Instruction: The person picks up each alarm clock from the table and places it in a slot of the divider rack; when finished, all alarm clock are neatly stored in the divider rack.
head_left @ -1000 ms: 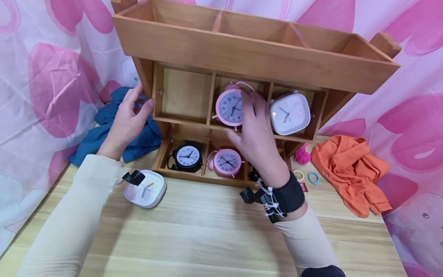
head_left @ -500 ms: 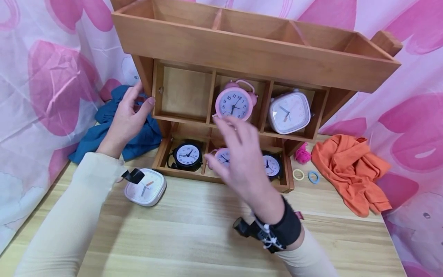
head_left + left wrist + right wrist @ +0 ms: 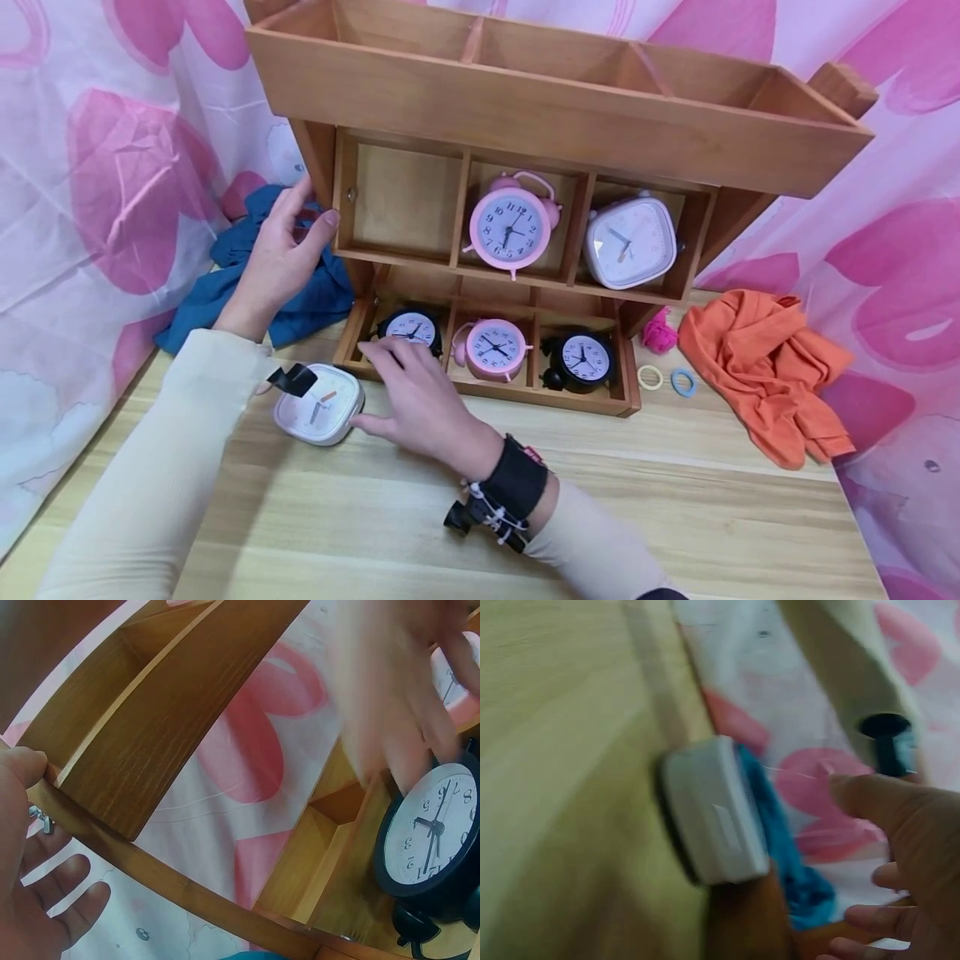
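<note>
L hand (image 3: 34,877): sitting at frame's left edge, thumb pressing on shelf corner, fingers spread & straight below.
Wooden shelf (image 3: 157,727): running diagonally across frame, divided compartments showing.
Black clock (image 3: 435,836): standing lower right, white dial.
R hand (image 3: 397,690): blurring above clock.
Pink-print cloth (image 3: 262,750): hanging behind shelf.

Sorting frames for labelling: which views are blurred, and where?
Head view: sharp, evenly lit. Left wrist view: black clock crisp, right hand smeared by motion. Right wrist view: soft all over; white clock and table blurred.
</note>
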{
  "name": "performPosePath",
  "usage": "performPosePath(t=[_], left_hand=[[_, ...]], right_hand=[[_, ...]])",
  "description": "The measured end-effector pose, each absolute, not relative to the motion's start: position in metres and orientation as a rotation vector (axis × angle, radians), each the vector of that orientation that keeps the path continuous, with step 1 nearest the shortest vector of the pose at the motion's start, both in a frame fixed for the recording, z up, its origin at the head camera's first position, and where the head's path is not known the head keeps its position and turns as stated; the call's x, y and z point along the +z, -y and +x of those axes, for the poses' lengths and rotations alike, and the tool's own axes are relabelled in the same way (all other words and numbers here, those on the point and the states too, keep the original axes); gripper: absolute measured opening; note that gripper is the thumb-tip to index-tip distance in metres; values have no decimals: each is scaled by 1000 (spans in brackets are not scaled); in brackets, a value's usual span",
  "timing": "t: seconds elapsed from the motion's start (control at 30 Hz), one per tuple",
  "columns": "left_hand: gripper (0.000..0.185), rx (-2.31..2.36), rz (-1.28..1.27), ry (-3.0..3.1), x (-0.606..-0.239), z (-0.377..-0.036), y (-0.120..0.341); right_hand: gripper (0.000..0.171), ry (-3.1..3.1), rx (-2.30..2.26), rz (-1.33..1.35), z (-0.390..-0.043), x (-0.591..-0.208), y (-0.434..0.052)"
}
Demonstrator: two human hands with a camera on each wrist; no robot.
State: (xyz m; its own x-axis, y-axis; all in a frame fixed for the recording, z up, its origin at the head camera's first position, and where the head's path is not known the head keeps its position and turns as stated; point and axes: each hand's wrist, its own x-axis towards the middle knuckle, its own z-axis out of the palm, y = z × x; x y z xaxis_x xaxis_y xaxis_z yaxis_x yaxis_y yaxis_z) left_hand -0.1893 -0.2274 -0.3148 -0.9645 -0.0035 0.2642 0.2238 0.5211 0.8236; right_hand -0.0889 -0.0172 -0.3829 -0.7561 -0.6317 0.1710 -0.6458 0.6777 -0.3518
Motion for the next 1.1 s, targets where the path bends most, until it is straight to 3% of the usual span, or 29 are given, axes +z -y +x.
performPosePath(t=[0.33, 0.77, 1.1], left_hand=[[57, -1416, -190, 2516, -315, -189, 225], [58, -1418, -192, 2522, -315, -188, 226], [58, -1423, -189, 2537, -315, -188, 227]], right_hand=[[94, 2806, 294, 1163, -74, -415, 59], [63, 2788, 118, 1101, -58, -430, 93], [66, 2871, 299, 1097, -61, -436, 86]])
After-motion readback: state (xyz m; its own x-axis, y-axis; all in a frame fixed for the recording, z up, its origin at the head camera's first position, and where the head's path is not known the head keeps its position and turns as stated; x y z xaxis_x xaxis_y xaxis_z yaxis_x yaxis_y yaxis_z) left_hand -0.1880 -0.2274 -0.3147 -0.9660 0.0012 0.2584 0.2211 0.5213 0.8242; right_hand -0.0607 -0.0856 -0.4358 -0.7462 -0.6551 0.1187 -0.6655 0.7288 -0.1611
